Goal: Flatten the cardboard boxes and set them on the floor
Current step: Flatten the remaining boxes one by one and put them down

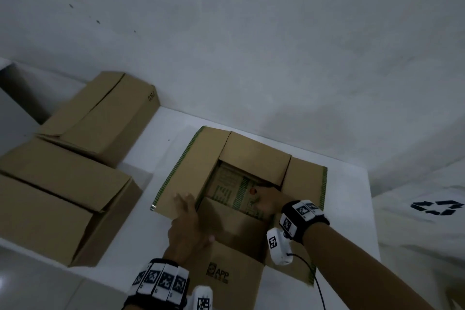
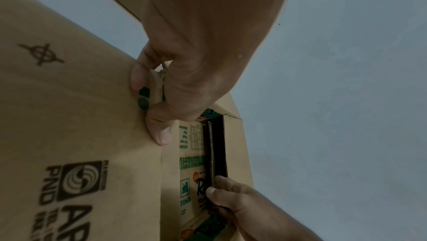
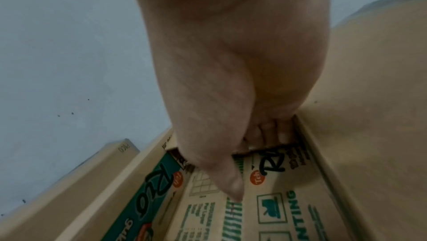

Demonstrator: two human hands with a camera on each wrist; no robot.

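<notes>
An open cardboard box (image 1: 256, 151) with green-striped flap edges stands on the white table (image 1: 352, 196), its top flaps spread outward. Inside it lies a printed cardboard piece (image 1: 226, 191) with green and orange markings. My left hand (image 1: 187, 211) is at the box's left rim; in the left wrist view, the left hand (image 2: 150, 109) pinches a cardboard edge between fingers and thumb. My right hand (image 1: 264, 196) reaches into the box. In the right wrist view, the right hand (image 3: 251, 153) has its fingers curled over the top edge of the printed cardboard piece (image 3: 265, 199).
Two plain brown boxes stand at the left, one far (image 1: 100, 118) and one near (image 1: 57, 199). A white bag with a black recycling mark (image 1: 437, 207) sits to the right of the table. A grey wall rises behind.
</notes>
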